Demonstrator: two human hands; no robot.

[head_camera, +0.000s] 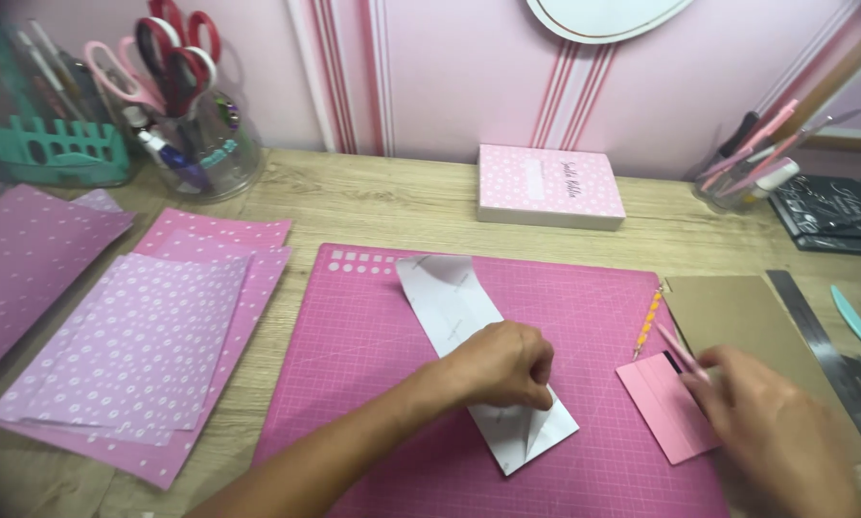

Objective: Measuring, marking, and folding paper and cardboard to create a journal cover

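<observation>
A long white folded paper strip (pixel 450 297) lies slantwise on the pink cutting mat (pixel 373 345). My left hand (pixel 502 364) rests as a loose fist on the strip's lower half, pressing it down. My right hand (pixel 780 432) is at the mat's right edge, fingers around a thin pink pen-like tool (pixel 680 350) and touching a small pink card (pixel 665 408) that lies there. A yellow-beaded stick (pixel 648 321) lies just above that card.
Purple and pink dotted paper sheets (pixel 152 355) are stacked at left. A jar of scissors (pixel 196 134) and a teal holder (pixel 57 149) stand back left. A pink dotted box (pixel 548 185) sits at the back, a pen jar (pixel 747 177) back right, brown card (pixel 747 321) and metal ruler (pixel 828 355) at right.
</observation>
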